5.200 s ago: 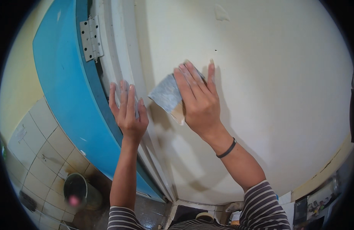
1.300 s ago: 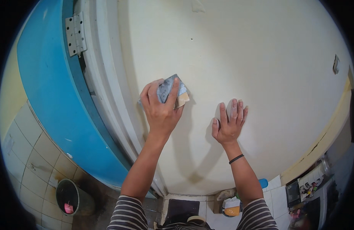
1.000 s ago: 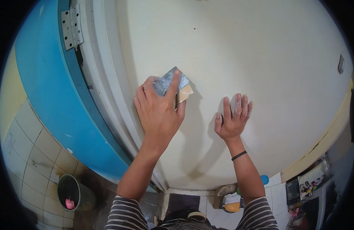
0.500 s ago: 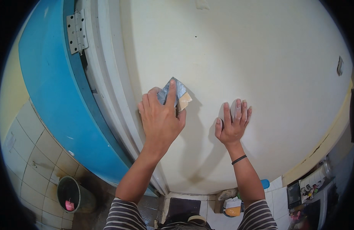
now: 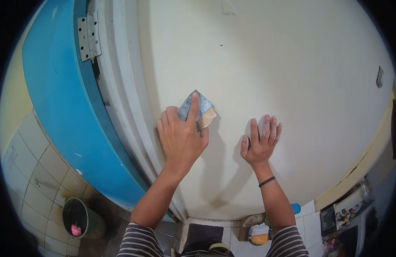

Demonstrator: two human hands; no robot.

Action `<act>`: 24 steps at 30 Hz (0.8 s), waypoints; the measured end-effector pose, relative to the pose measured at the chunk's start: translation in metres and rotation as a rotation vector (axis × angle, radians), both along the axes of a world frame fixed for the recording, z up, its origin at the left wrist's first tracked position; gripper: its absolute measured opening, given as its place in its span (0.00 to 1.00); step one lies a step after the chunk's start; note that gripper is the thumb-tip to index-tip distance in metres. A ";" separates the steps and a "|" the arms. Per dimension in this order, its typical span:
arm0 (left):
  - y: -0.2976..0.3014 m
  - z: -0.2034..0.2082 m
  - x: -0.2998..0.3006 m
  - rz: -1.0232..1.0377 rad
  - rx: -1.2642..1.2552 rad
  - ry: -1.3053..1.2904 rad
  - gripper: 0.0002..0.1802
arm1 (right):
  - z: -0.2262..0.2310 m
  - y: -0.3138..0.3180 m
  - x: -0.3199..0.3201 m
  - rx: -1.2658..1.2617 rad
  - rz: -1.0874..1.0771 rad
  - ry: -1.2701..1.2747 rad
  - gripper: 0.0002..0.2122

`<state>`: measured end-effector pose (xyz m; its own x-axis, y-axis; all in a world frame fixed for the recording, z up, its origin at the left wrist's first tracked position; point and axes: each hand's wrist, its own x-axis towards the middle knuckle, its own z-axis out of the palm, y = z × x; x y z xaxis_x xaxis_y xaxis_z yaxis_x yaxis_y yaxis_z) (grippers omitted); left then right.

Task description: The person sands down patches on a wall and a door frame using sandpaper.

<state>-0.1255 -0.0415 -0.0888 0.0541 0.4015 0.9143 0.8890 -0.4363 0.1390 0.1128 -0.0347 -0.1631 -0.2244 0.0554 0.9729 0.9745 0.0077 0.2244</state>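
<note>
My left hand (image 5: 180, 139) holds a folded piece of grey sandpaper (image 5: 204, 105) at the cream wall (image 5: 301, 64). Its index finger stretches along the paper to the top corner, while the other fingers bend at the left edge and the thumb sits below. White dust covers the paper's grey face, and a tan corner shows on its right. To the right, my right hand (image 5: 260, 145) rests spread on the wall with nothing in it. Pale dust marks its fingers, and a black band circles that wrist.
A white frame (image 5: 125, 73) and a blue door (image 5: 56, 85) with a metal hinge (image 5: 89, 36) stand close on the left. Below are a dark bucket (image 5: 95, 222) holding something pink and a dark mat (image 5: 204, 237). A small hole (image 5: 221, 45) marks the wall.
The view has shifted slightly. The sandpaper's shadow on its right has narrowed, and the paper appears closer to the wall. My right hand keeps its place on the wall.
</note>
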 end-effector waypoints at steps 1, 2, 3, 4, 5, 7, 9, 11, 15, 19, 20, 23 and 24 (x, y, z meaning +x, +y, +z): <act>0.000 -0.001 0.000 0.012 -0.010 0.003 0.48 | 0.001 0.000 0.000 0.000 0.000 0.000 0.23; 0.000 -0.001 0.001 0.024 -0.024 0.007 0.49 | 0.001 0.000 -0.001 0.001 -0.002 0.000 0.23; 0.000 -0.001 0.000 0.022 -0.023 0.007 0.49 | 0.001 0.000 -0.001 0.000 -0.002 -0.002 0.23; 0.000 -0.001 0.000 0.020 -0.022 0.005 0.49 | 0.001 0.000 -0.001 -0.001 -0.001 -0.003 0.23; -0.001 0.000 -0.001 0.019 -0.021 0.003 0.49 | 0.002 0.000 -0.001 -0.002 -0.001 -0.003 0.23; -0.001 0.001 -0.003 0.005 -0.025 0.003 0.49 | 0.002 0.000 -0.001 0.004 -0.004 -0.005 0.23; -0.001 0.002 -0.004 -0.011 -0.026 0.001 0.48 | 0.001 0.001 0.000 0.005 -0.006 -0.006 0.23; -0.004 0.004 -0.006 -0.014 0.013 0.012 0.46 | 0.001 0.001 0.001 0.006 -0.008 -0.006 0.23; -0.003 0.008 -0.011 -0.077 0.101 0.001 0.42 | 0.001 0.001 0.000 0.000 0.004 -0.005 0.23; 0.003 0.005 -0.014 -0.104 0.122 -0.006 0.42 | 0.001 0.000 -0.001 -0.001 0.001 -0.002 0.23; 0.005 0.004 -0.014 -0.088 0.113 -0.002 0.42 | 0.001 0.000 -0.001 0.001 0.000 -0.002 0.23; 0.005 0.002 -0.015 -0.089 0.058 -0.016 0.43 | 0.000 0.001 -0.001 0.000 -0.001 0.001 0.23; 0.007 0.000 -0.014 -0.091 0.059 -0.015 0.43 | 0.000 0.001 -0.001 0.003 -0.001 -0.002 0.23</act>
<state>-0.1400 -0.0349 -0.0883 0.0736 0.3411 0.9371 0.8433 -0.5229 0.1241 0.1119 -0.0338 -0.1626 -0.2262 0.0524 0.9727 0.9741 0.0059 0.2262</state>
